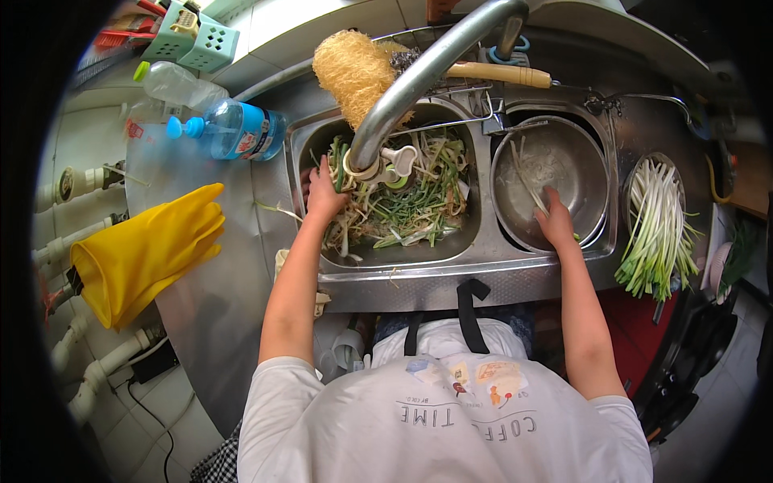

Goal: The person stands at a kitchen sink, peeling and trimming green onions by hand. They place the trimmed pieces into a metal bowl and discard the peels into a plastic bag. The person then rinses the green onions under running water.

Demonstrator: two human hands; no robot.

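My left hand (326,192) reaches into the left sink basin (398,261), its fingers against a heap of scallion trimmings (410,208). Whether those fingers grip any of the scraps is hidden from above. Over the right basin, my right hand (557,222) is at a round stainless steel bowl (577,154) set in that basin. Between its thumb and fingers is the lower end of a few pale scallion stalks (526,175), which slant up across the inside of the bowl. A bundle of cleaned scallions (655,232) lies to the right, white ends away from me, green ends towards me.
A curved metal faucet (423,78) arches over the left basin. Behind it are a loofah sponge (356,72), a wire rack (450,124) and a wooden handle (501,72). On the left are a blue soap bottle (241,130), a clear plastic bottle (181,84) and yellow rubber gloves (151,247).
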